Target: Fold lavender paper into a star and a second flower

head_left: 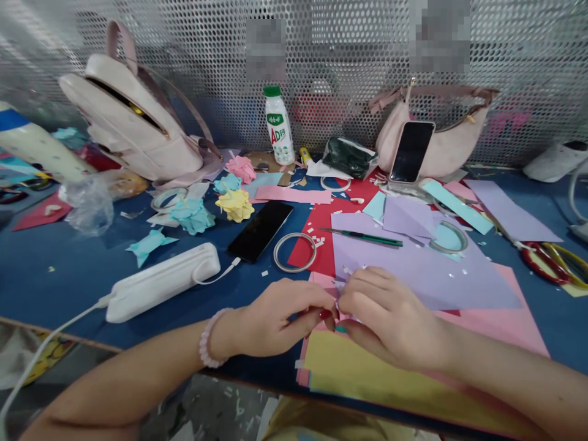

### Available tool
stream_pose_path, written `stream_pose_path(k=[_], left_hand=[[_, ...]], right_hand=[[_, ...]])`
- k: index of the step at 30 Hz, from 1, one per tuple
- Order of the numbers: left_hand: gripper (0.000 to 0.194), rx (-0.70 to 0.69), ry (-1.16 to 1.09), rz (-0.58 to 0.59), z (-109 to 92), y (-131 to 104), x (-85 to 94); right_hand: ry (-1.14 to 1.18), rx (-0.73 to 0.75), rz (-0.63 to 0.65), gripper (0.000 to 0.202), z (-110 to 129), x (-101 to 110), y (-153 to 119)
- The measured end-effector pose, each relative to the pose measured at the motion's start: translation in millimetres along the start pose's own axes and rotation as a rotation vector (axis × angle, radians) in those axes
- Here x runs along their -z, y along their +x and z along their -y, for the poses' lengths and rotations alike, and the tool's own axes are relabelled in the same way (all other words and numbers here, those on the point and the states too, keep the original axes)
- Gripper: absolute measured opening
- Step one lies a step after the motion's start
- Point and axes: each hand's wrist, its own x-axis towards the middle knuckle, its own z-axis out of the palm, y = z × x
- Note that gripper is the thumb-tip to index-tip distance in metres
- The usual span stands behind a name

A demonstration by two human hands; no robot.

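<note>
My left hand (285,315), with a beaded bracelet (212,338) at the wrist, has its thumb and forefinger pinched together. Facing it, my right hand (390,315) is closed, its fingertips meeting those of the left. Between them a bit of folded light purple paper (340,283) peeks out, mostly hidden by my fingers. Below my hands lie a yellow sheet (367,361) and pink sheets (500,324). Just beyond my right hand a large purple sheet (459,282) bears a green craft knife (367,237).
A tape roll (294,252), a black phone (261,231) on a cable and a white power strip (163,283) lie left. Folded paper flowers (192,215), a bottle (278,128) and a backpack (138,122) stand behind. Right are scissors (544,263) and a handbag (454,147) with a phone (412,152).
</note>
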Motion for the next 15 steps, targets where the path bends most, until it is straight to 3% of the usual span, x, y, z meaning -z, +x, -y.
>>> stream_pose_path(k=[8,15], left_hand=[[0.024,-0.117,0.289,-0.045,-1.9,-1.7,-3.4],[0.022,-0.129,0.247,-0.015,1.1,-0.4,-3.3]], right_hand=[[-0.138,0.056,-0.007,0.032,1.0,-2.8,-0.8],[0.013,0.009,0.021,0.027,-2.7,-0.4,0.6]])
